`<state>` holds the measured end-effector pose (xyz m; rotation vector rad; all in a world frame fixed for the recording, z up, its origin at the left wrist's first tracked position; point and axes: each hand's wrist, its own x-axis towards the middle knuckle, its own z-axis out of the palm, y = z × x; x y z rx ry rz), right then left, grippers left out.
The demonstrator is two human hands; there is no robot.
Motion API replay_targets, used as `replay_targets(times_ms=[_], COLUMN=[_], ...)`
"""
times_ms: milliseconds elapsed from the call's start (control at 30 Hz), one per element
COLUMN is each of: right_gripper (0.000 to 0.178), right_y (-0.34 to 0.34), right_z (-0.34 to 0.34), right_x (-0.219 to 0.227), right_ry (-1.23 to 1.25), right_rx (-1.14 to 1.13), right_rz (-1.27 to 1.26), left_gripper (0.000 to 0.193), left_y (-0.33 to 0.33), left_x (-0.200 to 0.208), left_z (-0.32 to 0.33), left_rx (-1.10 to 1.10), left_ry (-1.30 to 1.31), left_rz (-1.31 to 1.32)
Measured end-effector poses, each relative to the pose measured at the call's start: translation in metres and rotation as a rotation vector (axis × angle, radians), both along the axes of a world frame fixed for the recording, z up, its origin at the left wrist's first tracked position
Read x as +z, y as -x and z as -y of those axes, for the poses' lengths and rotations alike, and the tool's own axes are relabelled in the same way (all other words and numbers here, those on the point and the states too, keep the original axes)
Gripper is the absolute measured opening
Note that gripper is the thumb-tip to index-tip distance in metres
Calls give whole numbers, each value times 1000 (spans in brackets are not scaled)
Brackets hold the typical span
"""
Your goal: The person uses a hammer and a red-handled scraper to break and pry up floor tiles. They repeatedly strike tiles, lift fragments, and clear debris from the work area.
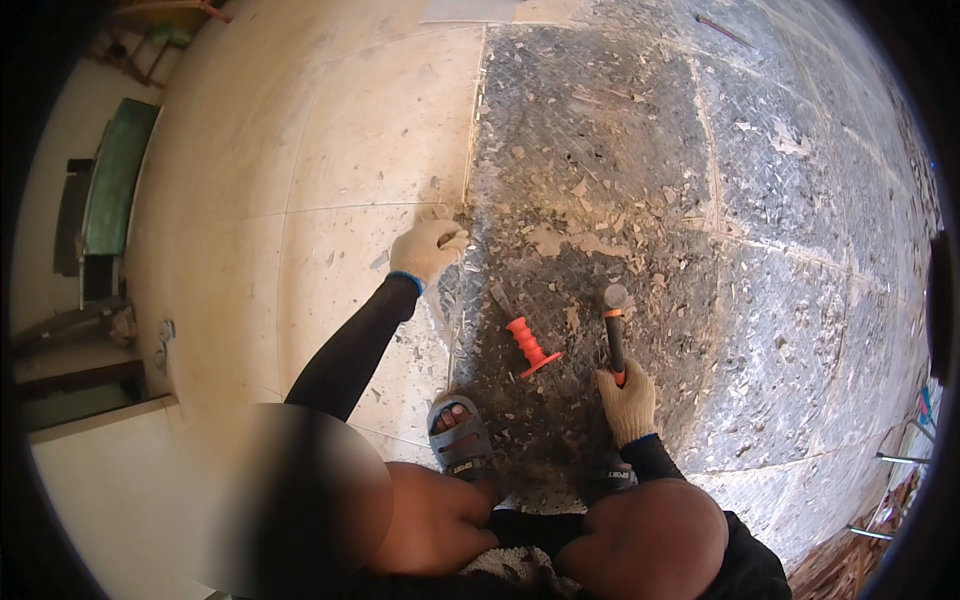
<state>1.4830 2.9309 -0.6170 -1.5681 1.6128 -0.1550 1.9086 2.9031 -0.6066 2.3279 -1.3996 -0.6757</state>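
Note:
My right hand [629, 408], in a cream knit glove, is closed round the black and orange handle of a hammer [615, 340]. Its round grey head points away from me, over the dark, chipped floor. My left hand [428, 252], gloved too with a blue cuff, reaches forward to the seam where the pale floor meets the dark part. Its fingers are curled together; whatever they pinch, if anything, is too small to make out. Between the two hands a chisel [527, 343] with a ribbed red grip and a round guard lies on the dark floor, touched by neither hand.
Loose chips and flakes lie over the dark floor [600, 150] and along the edge of the pale floor [380, 110]. My sandalled foot [461, 440] stands near the seam. A green board [120, 178] is at the far left; a thin stick [724, 31] lies far right.

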Motion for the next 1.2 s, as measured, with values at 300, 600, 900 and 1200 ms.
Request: replay_targets(times_ms=[300,600,900,1200], right_gripper=[39,65,53,47], right_y=[-11,-59,-67,-56], right_z=[4,48,33,35], right_x=[36,68,68,65], right_ry=[317,-204,-606,-536], right_rx=[-150,201,-57,-59], right_rz=[62,772,805,797], left_gripper=[38,59,51,38], left_y=[47,131,31,-86], left_x=[12,95,29,-35], left_z=[-45,-46,-72,-123], left_rx=[-200,-154,282,319], left_ry=[-147,-110,163,55], left_rz=[-507,-890,-349,405])
